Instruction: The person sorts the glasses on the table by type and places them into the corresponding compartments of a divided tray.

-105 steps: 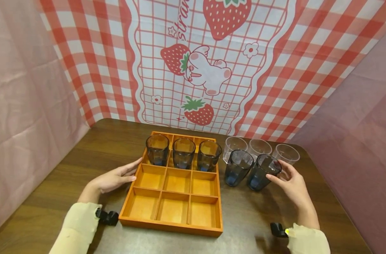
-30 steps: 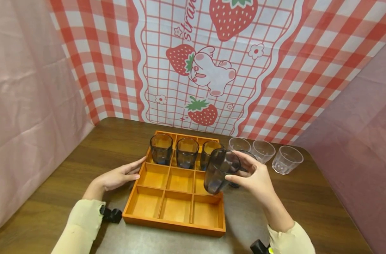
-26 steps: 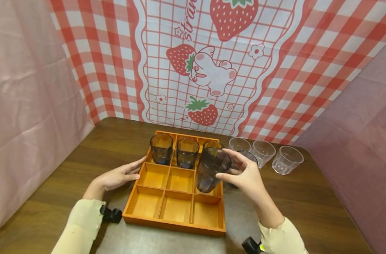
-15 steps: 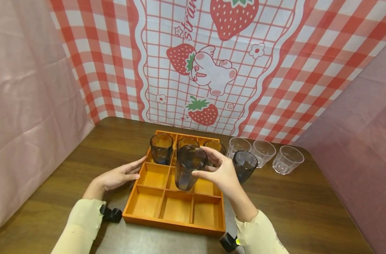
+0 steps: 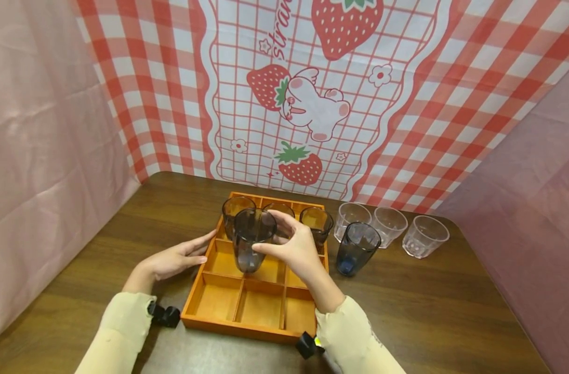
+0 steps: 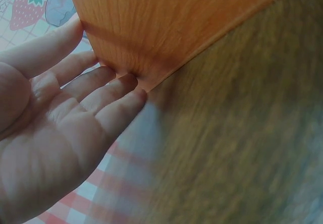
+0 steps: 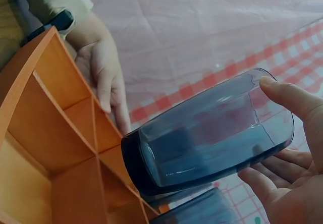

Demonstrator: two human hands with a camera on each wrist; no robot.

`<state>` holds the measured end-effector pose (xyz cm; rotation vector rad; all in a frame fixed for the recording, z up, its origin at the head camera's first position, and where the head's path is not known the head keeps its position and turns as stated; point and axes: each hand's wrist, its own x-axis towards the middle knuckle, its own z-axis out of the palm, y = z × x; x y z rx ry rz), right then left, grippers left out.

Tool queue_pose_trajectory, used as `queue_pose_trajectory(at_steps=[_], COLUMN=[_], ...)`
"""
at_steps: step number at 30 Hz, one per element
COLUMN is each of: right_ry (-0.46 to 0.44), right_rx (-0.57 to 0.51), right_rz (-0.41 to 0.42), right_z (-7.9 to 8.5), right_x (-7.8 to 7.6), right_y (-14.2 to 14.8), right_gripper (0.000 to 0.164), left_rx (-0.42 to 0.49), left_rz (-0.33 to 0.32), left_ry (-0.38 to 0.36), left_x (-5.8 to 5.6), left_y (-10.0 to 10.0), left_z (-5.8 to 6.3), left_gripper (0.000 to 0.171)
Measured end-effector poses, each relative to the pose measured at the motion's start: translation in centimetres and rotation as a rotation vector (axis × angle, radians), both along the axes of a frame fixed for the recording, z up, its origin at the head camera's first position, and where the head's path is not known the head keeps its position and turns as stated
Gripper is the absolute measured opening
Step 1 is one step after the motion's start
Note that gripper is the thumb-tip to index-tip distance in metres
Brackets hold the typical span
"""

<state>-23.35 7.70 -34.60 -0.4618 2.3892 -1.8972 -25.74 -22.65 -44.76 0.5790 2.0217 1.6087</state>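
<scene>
My right hand (image 5: 293, 246) grips a dark tinted glass tumbler (image 5: 251, 244) near its rim, thumb on one side and fingers on the other. The tumbler hangs upright over the middle-left compartments of the orange wooden divided tray (image 5: 247, 332). In the right wrist view the tumbler (image 7: 207, 138) appears slanted, its thick base towards the tray dividers (image 7: 96, 133). My left hand (image 5: 176, 259) touches the tray's left side with extended fingers; in the left wrist view those fingertips (image 6: 133, 95) meet the wooden side wall (image 6: 151, 27). Three similar tumblers stand in the tray's far row, partly hidden by the held one.
Right of the tray stands another dark tumbler (image 5: 356, 249) on the brown wooden table (image 5: 429, 306). Behind it are three clear cups (image 5: 424, 236) in a row. A red checked cloth (image 5: 452, 104) hangs at the back, with pink curtains (image 5: 45, 156) on both sides.
My right hand has picked up the right-hand dark tumbler from the table and carried it left over the tray. My left hand has stayed at the tray's side.
</scene>
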Motion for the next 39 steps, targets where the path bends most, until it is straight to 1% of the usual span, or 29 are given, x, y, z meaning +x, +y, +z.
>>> queue_pose_trajectory(at_steps=[5,8,12,24,29,33,39], right_ry=[-0.006,-0.01,-0.009,0.029,0.027,0.014,-0.003], right_rx=[0.008,0.018,0.005,-0.017,-0.017,0.002,0.045], right_rz=[-0.018,-0.024,-0.011,0.043,0.054,0.06,0.07], right_z=[-0.8,-1.0,-1.2,-1.4,-1.5,-1.7,-2.3], right_x=[-0.6,-0.8,-0.9,-0.9,-0.8,-0.8,-0.7], right_y=[-0.9,-1.3,-1.9,-3.2,-3.7,-4.0,-4.1], right_gripper=[0.07,0.071,0.072,0.073,0.071,0.072,0.073], left_rx=[0.029,0.028,0.022,0.038,0.037,0.034,0.042], left_rz=[-0.005,0.0,0.008,-0.005,0.013,0.022,0.007], left_ry=[-0.038,-0.045,-0.049,-0.053,-0.061,-0.064,-0.058], left_x=[0.1,0.1,0.2,0.2,0.2,0.2,0.1], left_y=[0.0,0.0,0.0,-0.1,0.0,0.0,0.1], left_z=[-0.1,0.0,0.1,0.1,0.0,0.1,0.2], left_gripper=[0.07,0.07,0.07,0.071,0.072,0.071,0.069])
